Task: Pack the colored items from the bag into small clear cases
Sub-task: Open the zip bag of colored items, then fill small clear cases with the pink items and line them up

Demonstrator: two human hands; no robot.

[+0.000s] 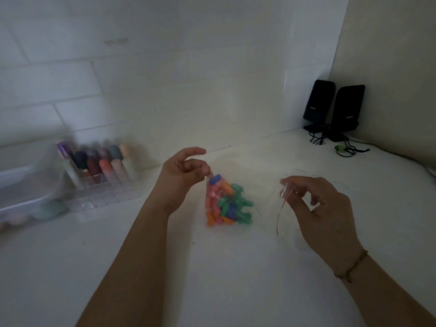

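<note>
A clear plastic bag [259,208] lies on the white tabletop, and a heap of colored items [226,204] in orange, pink, green and blue shows through it. My left hand [184,173] pinches the bag's top-left corner just above the heap. My right hand [323,208] pinches a bunched bit of clear plastic [284,191], apparently the bag's other end. A thin red strip [280,215] hangs down from that pinch. The picture is blurred, and I cannot make out any small clear case.
A clear organizer [94,182] with several colored tubes stands at the left by the tiled wall, with a clear tray [21,197] beside it. Two black speakers [335,109] and their cables [346,149] sit in the back right corner.
</note>
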